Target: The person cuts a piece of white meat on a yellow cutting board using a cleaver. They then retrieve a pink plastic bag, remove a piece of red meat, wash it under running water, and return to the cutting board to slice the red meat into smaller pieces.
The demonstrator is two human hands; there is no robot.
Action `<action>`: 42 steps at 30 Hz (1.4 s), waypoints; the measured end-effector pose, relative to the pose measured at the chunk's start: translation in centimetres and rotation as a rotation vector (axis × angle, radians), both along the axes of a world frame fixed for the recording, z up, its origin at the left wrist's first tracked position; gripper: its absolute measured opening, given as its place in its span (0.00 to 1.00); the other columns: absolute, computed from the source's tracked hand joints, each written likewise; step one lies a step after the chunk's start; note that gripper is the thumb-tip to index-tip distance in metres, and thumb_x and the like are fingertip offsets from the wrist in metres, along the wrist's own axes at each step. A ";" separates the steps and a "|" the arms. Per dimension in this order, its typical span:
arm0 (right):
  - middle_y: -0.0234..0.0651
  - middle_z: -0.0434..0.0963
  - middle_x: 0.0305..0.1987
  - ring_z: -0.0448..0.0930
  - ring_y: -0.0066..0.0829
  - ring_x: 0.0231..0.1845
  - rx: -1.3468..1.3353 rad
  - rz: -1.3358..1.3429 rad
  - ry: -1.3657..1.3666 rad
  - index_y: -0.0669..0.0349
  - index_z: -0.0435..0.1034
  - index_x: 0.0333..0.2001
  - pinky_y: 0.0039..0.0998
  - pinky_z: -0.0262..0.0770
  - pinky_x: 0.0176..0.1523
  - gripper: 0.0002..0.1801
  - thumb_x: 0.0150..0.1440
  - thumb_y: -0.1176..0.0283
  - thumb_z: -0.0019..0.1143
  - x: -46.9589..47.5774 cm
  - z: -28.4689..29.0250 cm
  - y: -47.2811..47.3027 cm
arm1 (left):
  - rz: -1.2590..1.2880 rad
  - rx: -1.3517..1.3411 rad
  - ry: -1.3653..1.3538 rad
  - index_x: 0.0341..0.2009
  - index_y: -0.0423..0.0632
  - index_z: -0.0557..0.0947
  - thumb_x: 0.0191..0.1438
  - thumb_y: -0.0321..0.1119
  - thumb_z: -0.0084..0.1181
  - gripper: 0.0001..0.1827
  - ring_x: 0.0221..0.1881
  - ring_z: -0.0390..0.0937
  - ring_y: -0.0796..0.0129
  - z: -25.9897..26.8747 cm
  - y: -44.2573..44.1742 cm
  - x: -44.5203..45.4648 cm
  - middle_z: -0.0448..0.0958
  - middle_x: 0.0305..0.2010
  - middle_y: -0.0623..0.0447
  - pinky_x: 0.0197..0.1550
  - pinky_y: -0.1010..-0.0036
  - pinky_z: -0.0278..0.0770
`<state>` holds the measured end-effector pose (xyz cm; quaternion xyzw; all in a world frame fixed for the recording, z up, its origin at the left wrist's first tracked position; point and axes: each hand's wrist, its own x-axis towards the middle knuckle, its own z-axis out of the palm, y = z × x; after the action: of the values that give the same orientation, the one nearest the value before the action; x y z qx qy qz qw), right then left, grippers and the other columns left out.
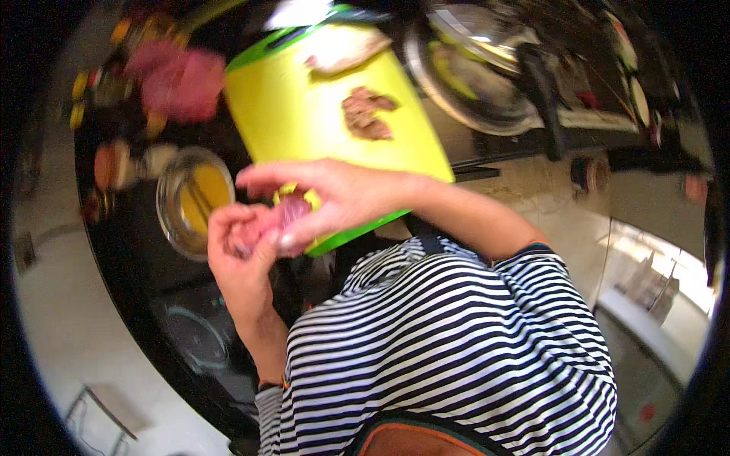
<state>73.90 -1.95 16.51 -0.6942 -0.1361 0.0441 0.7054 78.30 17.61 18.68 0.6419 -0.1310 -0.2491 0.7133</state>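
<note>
A pinkish piece of raw meat is held between both hands, over the near left corner of a yellow cutting board with a green rim. My left hand cups the meat from the left, its thumb pressed along the near side. From the right, my right hand reaches across the board, thumb against the meat and fingers arched over it. Motion blur hides where the fingertips touch. On the board lie a small heap of brownish chopped meat and, farther back, a pale slab of raw meat.
Left of the board stands a glass bowl with yellow liquid and a utensil in it. Beyond are a pink cloth and jars. A dark glass cooktop is nearer. At the right are a round shiny vessel and a black handle.
</note>
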 end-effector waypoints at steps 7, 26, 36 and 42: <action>0.42 0.75 0.29 0.78 0.40 0.31 -0.267 -0.365 -0.162 0.65 0.72 0.33 0.34 0.73 0.35 0.11 0.46 0.71 0.62 -15.2 0.7 -9.4 | -0.158 0.097 -0.165 0.39 0.44 0.71 0.44 0.16 0.60 0.18 0.39 0.73 0.69 1.4 -11.1 -10.1 0.73 0.38 0.52 0.46 0.75 0.73; 0.36 0.71 0.32 0.75 0.35 0.37 -1.437 -1.166 -0.313 0.61 0.69 0.30 0.31 0.74 0.35 0.08 0.43 0.73 0.54 -47.8 2.0 -36.9 | -0.857 -0.117 0.835 0.55 0.48 0.71 0.62 0.46 0.47 0.21 0.47 0.73 0.72 -3.0 -51.5 -38.4 0.75 0.49 0.55 0.49 0.72 0.74; 0.42 0.74 0.44 0.77 0.38 0.41 -0.966 -1.239 -0.018 0.61 0.70 0.46 0.32 0.75 0.43 0.20 0.47 0.75 0.61 -45.4 1.8 -58.0 | -0.453 -0.228 0.510 0.47 0.44 0.75 0.59 0.32 0.52 0.12 0.40 0.78 0.66 -5.3 -63.5 -32.1 0.80 0.40 0.48 0.37 0.72 0.77; 0.47 0.67 0.57 0.69 0.47 0.58 -1.184 -1.193 -0.172 0.62 0.61 0.57 0.39 0.66 0.59 0.31 0.48 0.71 0.62 -35.6 -1.7 -71.8 | -0.326 -0.175 0.426 0.48 0.43 0.75 0.57 0.30 0.54 0.14 0.38 0.78 0.67 -6.5 -65.9 -27.9 0.79 0.40 0.51 0.37 0.73 0.76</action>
<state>38.30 -73.78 14.86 -0.9057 0.2458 -0.3247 0.1176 50.43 -48.25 12.18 0.4813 -0.1005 -0.4776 0.7281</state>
